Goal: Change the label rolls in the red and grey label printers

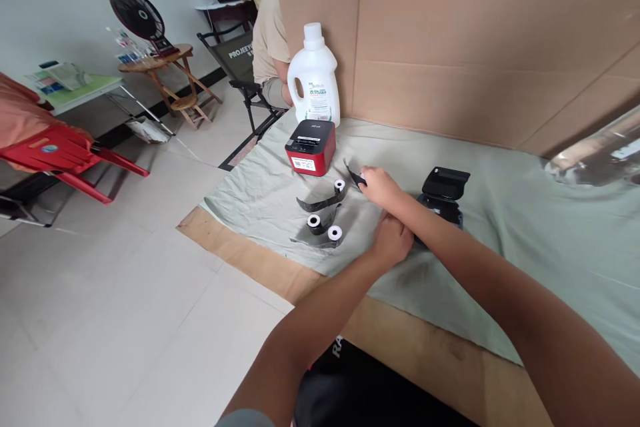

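My right hand (381,188) is closed round a small roll of paper, mostly hidden by the fingers, with a black strip (355,175) trailing from it to the left. My left hand (394,240) is curled at the near left side of a small black printer (443,208), whose lid stands raised; the right forearm hides part of it. Left of my hands lie three more paper rolls with dark outer sides: one roll (339,185) farthest back, another roll (314,221) in the middle and a third roll (335,233) nearest. Each has a dark loose tail.
A red and black receipt printer (311,147) stands behind the rolls, before a white detergent bottle (315,80). Cardboard (450,47) walls the back. Clear plastic wrapping (595,153) lies at the right. Beyond the table's left edge are a seated person (270,40) and a red chair (50,150).
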Demonstrator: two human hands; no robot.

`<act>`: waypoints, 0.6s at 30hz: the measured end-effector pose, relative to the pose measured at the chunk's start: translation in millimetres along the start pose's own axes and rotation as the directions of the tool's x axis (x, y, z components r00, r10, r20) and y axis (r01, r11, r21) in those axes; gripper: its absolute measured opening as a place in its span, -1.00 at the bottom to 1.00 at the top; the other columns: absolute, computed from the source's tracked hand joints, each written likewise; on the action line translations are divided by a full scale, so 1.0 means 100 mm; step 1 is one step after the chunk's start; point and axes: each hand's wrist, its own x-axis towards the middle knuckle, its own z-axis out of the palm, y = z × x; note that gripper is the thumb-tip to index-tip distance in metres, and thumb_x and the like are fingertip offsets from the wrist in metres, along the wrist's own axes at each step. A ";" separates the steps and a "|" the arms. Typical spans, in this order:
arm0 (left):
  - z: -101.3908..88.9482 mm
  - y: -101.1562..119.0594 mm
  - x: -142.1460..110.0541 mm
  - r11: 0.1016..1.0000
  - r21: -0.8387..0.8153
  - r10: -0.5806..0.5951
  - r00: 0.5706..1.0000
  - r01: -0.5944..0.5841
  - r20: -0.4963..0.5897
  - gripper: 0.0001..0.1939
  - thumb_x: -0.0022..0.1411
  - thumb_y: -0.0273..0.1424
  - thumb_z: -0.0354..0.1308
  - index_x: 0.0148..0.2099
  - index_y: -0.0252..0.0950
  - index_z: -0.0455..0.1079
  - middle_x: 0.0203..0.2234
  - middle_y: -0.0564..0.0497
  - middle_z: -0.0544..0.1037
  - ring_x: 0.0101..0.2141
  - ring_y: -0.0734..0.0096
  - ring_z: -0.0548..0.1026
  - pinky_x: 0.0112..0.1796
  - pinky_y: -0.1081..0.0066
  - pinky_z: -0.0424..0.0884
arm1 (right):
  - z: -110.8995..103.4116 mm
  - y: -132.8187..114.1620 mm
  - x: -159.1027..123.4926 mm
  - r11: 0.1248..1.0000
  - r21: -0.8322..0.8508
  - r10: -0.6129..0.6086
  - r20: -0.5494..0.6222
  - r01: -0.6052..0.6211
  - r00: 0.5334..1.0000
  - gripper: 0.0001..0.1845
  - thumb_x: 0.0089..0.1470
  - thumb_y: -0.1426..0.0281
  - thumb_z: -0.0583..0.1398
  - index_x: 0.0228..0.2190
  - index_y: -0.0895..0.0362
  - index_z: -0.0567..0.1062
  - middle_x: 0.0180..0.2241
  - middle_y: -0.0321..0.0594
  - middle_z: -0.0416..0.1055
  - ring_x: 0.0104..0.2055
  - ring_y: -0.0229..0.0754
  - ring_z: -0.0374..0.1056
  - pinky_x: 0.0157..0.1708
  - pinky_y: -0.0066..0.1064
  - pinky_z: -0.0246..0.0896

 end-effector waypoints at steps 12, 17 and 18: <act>-0.05 0.03 -0.01 0.993 -0.107 0.038 0.994 -0.049 -0.105 -0.57 0.43 -0.53 -0.07 0.27 -0.41 0.37 0.23 -0.23 0.52 0.27 0.07 0.42 0.28 0.18 0.39 | -0.01 -0.07 0.08 0.748 -0.109 -0.663 -0.062 0.655 0.746 -0.63 0.20 0.51 0.22 0.01 -0.01 0.61 0.23 -0.08 0.40 0.19 0.20 0.17 0.04 -0.05 0.09; -0.01 0.02 0.00 0.986 -0.157 0.031 0.992 -0.050 -0.124 -0.61 0.38 -0.53 0.00 0.19 -0.36 0.43 0.15 -0.24 0.57 0.20 0.02 0.49 0.25 0.08 0.44 | -0.04 0.00 -0.01 0.769 0.200 -0.583 -0.173 0.608 0.794 -0.89 0.16 0.42 0.28 -0.22 0.09 0.53 -0.20 -0.14 0.57 -0.07 0.01 0.40 -0.04 -0.18 0.16; -0.01 0.02 0.01 0.986 -0.160 0.013 0.991 -0.035 -0.134 -0.62 0.39 -0.52 0.00 0.18 -0.36 0.43 0.13 -0.25 0.58 0.19 0.00 0.50 0.24 0.03 0.45 | -0.07 0.04 -0.08 0.768 0.295 -0.521 -0.227 0.568 0.823 -0.89 0.13 0.39 0.29 -0.25 0.09 0.52 -0.27 -0.21 0.55 -0.18 -0.05 0.41 -0.10 -0.23 0.19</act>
